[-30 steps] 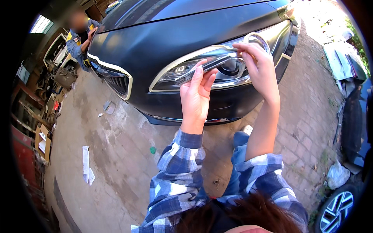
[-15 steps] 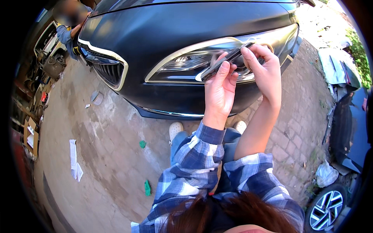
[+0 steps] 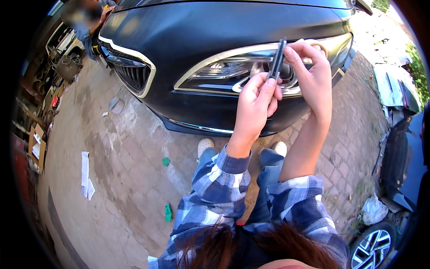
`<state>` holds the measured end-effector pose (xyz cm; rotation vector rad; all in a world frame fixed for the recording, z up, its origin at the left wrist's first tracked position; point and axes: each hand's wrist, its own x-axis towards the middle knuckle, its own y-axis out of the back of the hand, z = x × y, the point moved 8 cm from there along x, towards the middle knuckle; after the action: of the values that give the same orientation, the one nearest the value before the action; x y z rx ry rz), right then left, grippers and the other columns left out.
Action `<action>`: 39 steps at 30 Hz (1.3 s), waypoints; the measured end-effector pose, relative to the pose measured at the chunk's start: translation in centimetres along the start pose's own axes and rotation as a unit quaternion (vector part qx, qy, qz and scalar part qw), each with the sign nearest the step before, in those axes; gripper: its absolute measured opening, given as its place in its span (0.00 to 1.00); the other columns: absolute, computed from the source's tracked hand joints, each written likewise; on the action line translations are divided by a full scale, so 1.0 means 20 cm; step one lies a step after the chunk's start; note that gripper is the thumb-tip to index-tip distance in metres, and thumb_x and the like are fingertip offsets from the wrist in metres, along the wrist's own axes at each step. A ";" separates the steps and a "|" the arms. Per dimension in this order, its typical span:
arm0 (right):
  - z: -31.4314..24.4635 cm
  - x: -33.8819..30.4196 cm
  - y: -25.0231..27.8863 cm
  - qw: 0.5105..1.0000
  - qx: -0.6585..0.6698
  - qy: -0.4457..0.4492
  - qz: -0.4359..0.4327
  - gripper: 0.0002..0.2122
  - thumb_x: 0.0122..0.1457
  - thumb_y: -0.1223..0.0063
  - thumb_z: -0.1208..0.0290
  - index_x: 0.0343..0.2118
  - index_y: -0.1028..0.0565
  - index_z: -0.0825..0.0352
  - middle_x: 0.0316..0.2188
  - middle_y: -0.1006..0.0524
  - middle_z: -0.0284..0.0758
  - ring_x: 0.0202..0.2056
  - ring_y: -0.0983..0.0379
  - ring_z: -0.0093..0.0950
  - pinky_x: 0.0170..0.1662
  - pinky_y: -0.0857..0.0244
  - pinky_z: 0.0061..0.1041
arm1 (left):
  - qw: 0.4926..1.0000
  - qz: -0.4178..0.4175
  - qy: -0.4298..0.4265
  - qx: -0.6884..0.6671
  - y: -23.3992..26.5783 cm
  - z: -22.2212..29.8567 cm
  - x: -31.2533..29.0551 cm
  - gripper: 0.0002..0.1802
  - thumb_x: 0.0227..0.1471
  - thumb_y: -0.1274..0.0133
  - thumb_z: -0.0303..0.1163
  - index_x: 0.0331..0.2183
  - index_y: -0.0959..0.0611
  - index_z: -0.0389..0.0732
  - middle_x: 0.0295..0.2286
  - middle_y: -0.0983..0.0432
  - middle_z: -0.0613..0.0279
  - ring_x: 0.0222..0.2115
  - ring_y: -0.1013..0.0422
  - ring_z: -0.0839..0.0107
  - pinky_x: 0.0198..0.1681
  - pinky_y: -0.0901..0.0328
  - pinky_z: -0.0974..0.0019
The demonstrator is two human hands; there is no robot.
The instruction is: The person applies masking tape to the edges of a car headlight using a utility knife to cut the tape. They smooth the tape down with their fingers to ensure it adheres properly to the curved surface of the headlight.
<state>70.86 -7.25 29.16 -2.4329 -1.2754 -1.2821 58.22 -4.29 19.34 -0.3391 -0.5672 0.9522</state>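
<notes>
Sleeves (image 3: 219,188) in blue-and-white plaid are nearest, both forearms reaching forward from them. Left hand (image 3: 259,99): grip pinches the lower end of a slim, dark tool (image 3: 278,59) between thumb and fingers. Right hand (image 3: 315,80): fingers bent, thumb tip just beside the tool's upper end; whether this grip touches or pinches anything cannot be told. A pale ring (image 3: 323,46), partly hidden, shows behind its knuckles.

Step in hand, judged from the hold: handling the tool between both hands. A next move from here would call for a steady left pinch and a clear choice of contact by the right fingers.

Tool position: before the headlight (image 3: 215,71), apparently in the air; contact not seen. Long axis runs steeply up the view with a slight lean to the right; the free end points away from the person, toward the hood (image 3: 210,29). A narrow side faces the camera.

Beyond, a pale strip (image 3: 224,54) borders the headlight. Farther left is the grille (image 3: 134,76), likewise edged. Farthest, a co-worker (image 3: 83,36) stands by the hood's far side.
</notes>
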 end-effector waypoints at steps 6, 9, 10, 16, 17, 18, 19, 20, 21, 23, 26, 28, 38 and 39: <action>0.00 0.05 0.02 0.999 -0.024 0.042 -0.018 0.10 0.64 0.42 0.73 0.47 0.22 0.68 0.36 0.25 0.34 0.35 0.25 0.22 0.38 0.22 0.23 | 0.989 0.067 0.043 -0.123 -0.03 0.04 -0.13 0.17 0.72 0.61 0.41 0.42 0.27 0.37 0.22 0.36 0.69 0.12 0.46 0.83 0.15 0.50 0.76; 0.07 0.08 0.04 1.000 -0.005 -0.004 -0.020 0.11 0.63 0.44 0.77 0.48 0.23 0.69 0.40 0.25 0.34 0.35 0.24 0.20 0.38 0.20 0.23 | 0.989 0.101 0.039 -0.105 -0.03 0.05 -0.15 0.18 0.72 0.61 0.42 0.42 0.26 0.36 0.20 0.35 0.68 0.10 0.45 0.81 0.13 0.48 0.77; 0.05 0.08 0.05 0.999 -0.035 0.022 -0.015 0.10 0.63 0.44 0.78 0.48 0.22 0.69 0.40 0.25 0.34 0.34 0.24 0.20 0.38 0.20 0.23 | 0.988 0.114 0.037 -0.094 -0.03 0.06 -0.16 0.18 0.72 0.61 0.42 0.42 0.26 0.36 0.20 0.35 0.67 0.10 0.44 0.81 0.13 0.48 0.77; 0.05 0.08 0.05 0.999 -0.005 0.033 -0.015 0.10 0.62 0.42 0.77 0.46 0.22 0.69 0.36 0.23 0.33 0.33 0.25 0.19 0.36 0.22 0.21 | 0.988 0.107 -0.091 0.070 -0.06 0.28 -0.21 0.30 0.70 0.66 0.32 0.68 0.49 0.36 0.26 0.21 0.49 0.09 0.36 0.76 0.13 0.40 0.75; 0.04 0.08 0.05 0.999 -0.008 0.043 -0.016 0.10 0.62 0.42 0.77 0.46 0.22 0.69 0.37 0.23 0.34 0.33 0.24 0.20 0.35 0.24 0.21 | 0.987 0.088 -0.100 0.093 -0.07 0.32 -0.22 0.28 0.70 0.67 0.32 0.68 0.45 0.36 0.26 0.20 0.49 0.09 0.36 0.77 0.13 0.40 0.76; 0.04 0.08 0.05 0.999 -0.006 0.037 -0.017 0.10 0.62 0.42 0.77 0.46 0.22 0.69 0.37 0.23 0.34 0.33 0.23 0.20 0.35 0.23 0.21 | 0.985 0.069 -0.109 0.116 -0.07 0.36 -0.23 0.27 0.70 0.67 0.31 0.67 0.42 0.36 0.26 0.20 0.49 0.09 0.37 0.77 0.13 0.40 0.76; 0.04 0.08 0.06 0.999 -0.005 0.030 -0.019 0.10 0.62 0.42 0.77 0.46 0.22 0.69 0.37 0.23 0.34 0.33 0.23 0.20 0.36 0.23 0.21 | 0.988 0.045 -0.096 0.111 -0.05 0.35 -0.23 0.25 0.70 0.70 0.29 0.65 0.36 0.35 0.26 0.20 0.48 0.09 0.37 0.79 0.13 0.41 0.78; 0.05 0.08 0.06 1.000 -0.004 0.023 -0.021 0.10 0.62 0.42 0.77 0.46 0.22 0.69 0.37 0.23 0.34 0.34 0.22 0.21 0.36 0.23 0.21 | 0.994 0.014 -0.070 0.085 -0.05 0.35 -0.24 0.27 0.67 0.66 0.32 0.63 0.34 0.32 0.28 0.20 0.45 0.11 0.33 0.75 0.15 0.37 0.75; 0.06 0.08 0.07 1.000 0.003 0.018 -0.019 0.11 0.62 0.42 0.77 0.46 0.22 0.69 0.37 0.23 0.34 0.33 0.22 0.21 0.36 0.24 0.21 | 0.997 0.014 -0.062 0.051 -0.05 0.35 -0.23 0.31 0.63 0.62 0.36 0.63 0.35 0.30 0.29 0.20 0.44 0.13 0.30 0.71 0.18 0.33 0.73; 0.07 0.08 0.07 1.000 0.017 0.010 -0.016 0.11 0.61 0.42 0.77 0.47 0.22 0.68 0.36 0.23 0.34 0.33 0.22 0.21 0.35 0.25 0.20 | 0.999 -0.029 -0.039 0.005 -0.06 0.36 -0.22 0.46 0.51 0.51 0.47 0.64 0.39 0.27 0.37 0.21 0.36 0.23 0.22 0.60 0.26 0.26 0.66; 0.12 0.09 0.06 0.999 0.034 -0.024 -0.023 0.13 0.61 0.41 0.76 0.49 0.23 0.67 0.34 0.23 0.33 0.31 0.22 0.20 0.34 0.28 0.20 | 0.990 -0.116 -0.079 -0.008 -0.10 0.39 -0.22 0.54 0.47 0.45 0.49 0.66 0.45 0.27 0.41 0.24 0.33 0.27 0.22 0.59 0.27 0.25 0.65; 0.12 0.08 0.07 1.000 0.016 -0.018 -0.003 0.13 0.61 0.40 0.75 0.49 0.23 0.66 0.31 0.24 0.32 0.28 0.23 0.19 0.32 0.30 0.19 | 0.991 -0.097 -0.089 -0.016 -0.10 0.39 -0.23 0.56 0.43 0.38 0.37 0.67 0.47 0.30 0.43 0.26 0.34 0.29 0.23 0.62 0.26 0.24 0.66; 0.14 0.09 0.09 0.998 -0.017 -0.047 0.031 0.10 0.63 0.41 0.74 0.46 0.21 0.66 0.27 0.32 0.28 0.25 0.24 0.17 0.26 0.26 0.18 | 0.731 0.030 -0.426 0.532 -0.11 0.44 -0.27 0.27 0.45 0.32 0.28 0.50 0.15 0.46 0.19 0.23 0.66 0.15 0.28 0.72 0.21 0.34 0.70; 0.14 0.08 0.09 0.998 -0.012 -0.054 0.034 0.10 0.63 0.41 0.73 0.46 0.21 0.66 0.28 0.32 0.28 0.24 0.24 0.17 0.26 0.26 0.18 | 0.731 0.033 -0.419 0.538 -0.11 0.44 -0.26 0.28 0.44 0.31 0.28 0.50 0.15 0.47 0.19 0.25 0.67 0.16 0.29 0.72 0.21 0.35 0.69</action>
<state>74.34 -6.09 29.10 -2.5699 -1.1971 -1.1710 52.02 -9.65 25.98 1.2024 -0.7016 1.3314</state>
